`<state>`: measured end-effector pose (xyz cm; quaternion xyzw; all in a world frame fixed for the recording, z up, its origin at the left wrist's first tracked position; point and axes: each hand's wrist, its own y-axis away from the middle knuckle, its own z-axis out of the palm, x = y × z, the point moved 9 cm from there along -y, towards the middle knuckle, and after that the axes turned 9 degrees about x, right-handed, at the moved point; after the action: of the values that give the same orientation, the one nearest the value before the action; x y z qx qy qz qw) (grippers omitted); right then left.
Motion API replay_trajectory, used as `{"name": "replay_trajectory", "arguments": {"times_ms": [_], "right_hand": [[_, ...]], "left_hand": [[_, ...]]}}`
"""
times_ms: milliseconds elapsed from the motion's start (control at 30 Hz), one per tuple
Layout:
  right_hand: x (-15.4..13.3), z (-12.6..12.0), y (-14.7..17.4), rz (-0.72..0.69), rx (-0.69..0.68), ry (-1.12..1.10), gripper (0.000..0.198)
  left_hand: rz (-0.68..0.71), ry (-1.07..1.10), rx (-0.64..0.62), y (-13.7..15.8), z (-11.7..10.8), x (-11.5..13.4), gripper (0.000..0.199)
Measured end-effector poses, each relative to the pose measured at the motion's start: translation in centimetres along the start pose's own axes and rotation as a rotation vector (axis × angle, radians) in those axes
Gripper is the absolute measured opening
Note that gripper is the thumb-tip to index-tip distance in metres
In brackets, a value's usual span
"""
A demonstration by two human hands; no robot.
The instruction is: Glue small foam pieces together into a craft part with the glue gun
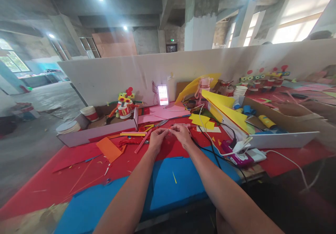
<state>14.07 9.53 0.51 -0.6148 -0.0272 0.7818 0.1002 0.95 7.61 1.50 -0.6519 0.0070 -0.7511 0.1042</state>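
Observation:
My left hand [158, 136] and my right hand [181, 134] meet above the red table covering [172, 150], fingertips pinched close together. Whatever lies between them is too small to make out. Just left of my left hand are pink and yellow paper strips [133, 134] and a red-handled tool [130, 142]. Scissors [161, 122] lie behind the hands. Beyond my right hand are yellow paper pieces [202, 121]. Blue sheets [178, 178] lie under my forearms.
A box [99, 133] at left holds paper cups [89, 113] and a paper-cup robot figure [124, 106]. A lit phone [163, 95] leans on the partition. At right are a purple power strip [237, 155], cables and a box [283, 141] of coloured rolls. Orange paper [109, 149] lies left.

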Motion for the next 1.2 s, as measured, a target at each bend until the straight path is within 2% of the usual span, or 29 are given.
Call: {"name": "replay_trajectory", "arguments": {"times_ms": [167,333,700,967,1100,1200], "right_hand": [[0.2,0.1,0.1,0.047,-0.049,-0.02,0.025],[0.5,0.4,0.5,0.077,-0.017,-0.053,0.028],[-0.5,0.3,0.1,-0.109,-0.003,0.053,0.017],[-0.2,0.3,0.3,-0.05,0.024,0.008,0.018],[0.0,0.5,0.2,-0.014,0.043,-0.057,0.023],[0.9,0.5,0.1,0.078,0.123,-0.124,0.029]], "left_hand": [[0.006,0.0,-0.021,0.0,0.1,0.1,0.029],[-0.004,0.032,0.034,0.1,-0.3,0.3,0.03],[0.005,0.009,0.027,-0.2,-0.3,-0.2,0.031],[0.029,-0.061,0.012,0.2,0.0,0.5,0.035],[0.098,-0.17,0.031,0.3,-0.3,1.1,0.033],[0.256,-0.405,0.089,-0.3,-1.5,2.9,0.026]]}}
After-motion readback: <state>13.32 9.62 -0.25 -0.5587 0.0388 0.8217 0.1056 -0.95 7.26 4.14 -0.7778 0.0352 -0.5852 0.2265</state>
